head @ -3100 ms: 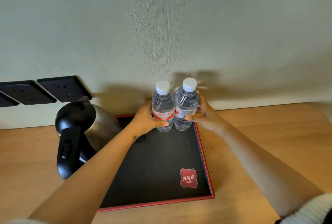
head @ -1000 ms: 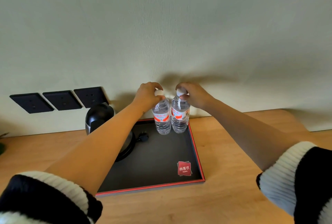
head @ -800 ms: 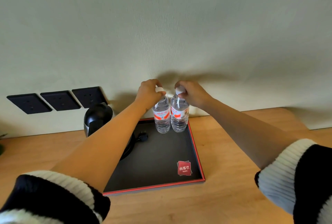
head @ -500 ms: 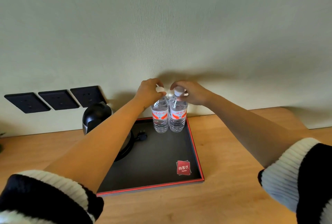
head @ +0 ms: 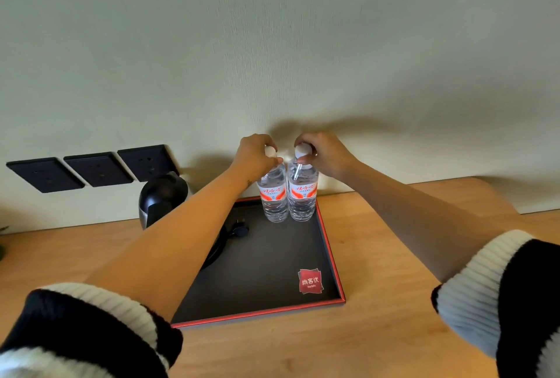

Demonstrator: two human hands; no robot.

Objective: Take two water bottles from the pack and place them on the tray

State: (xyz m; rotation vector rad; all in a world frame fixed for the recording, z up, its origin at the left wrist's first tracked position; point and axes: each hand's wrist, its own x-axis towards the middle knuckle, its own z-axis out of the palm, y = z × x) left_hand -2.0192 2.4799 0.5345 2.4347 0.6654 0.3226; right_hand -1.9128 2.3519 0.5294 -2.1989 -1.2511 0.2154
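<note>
Two clear water bottles with red-and-white labels stand upright side by side at the far right corner of a black tray (head: 266,268) with a red rim. My left hand (head: 256,156) is closed around the white cap of the left bottle (head: 272,200). My right hand (head: 325,153) pinches the cap and neck of the right bottle (head: 302,199). Both labels face me. The bottles touch each other. No pack is in view.
A black and steel kettle (head: 160,199) stands at the tray's far left, partly behind my left forearm, with a plug (head: 239,230) lying on the tray. Three black wall sockets (head: 91,168) sit on the wall at left. The tray rests on a wooden tabletop (head: 378,286).
My hands moved from the bottles' bodies up to their caps. In the last second the bottles turned so their labels face me; they stayed in the same corner of the tray.
</note>
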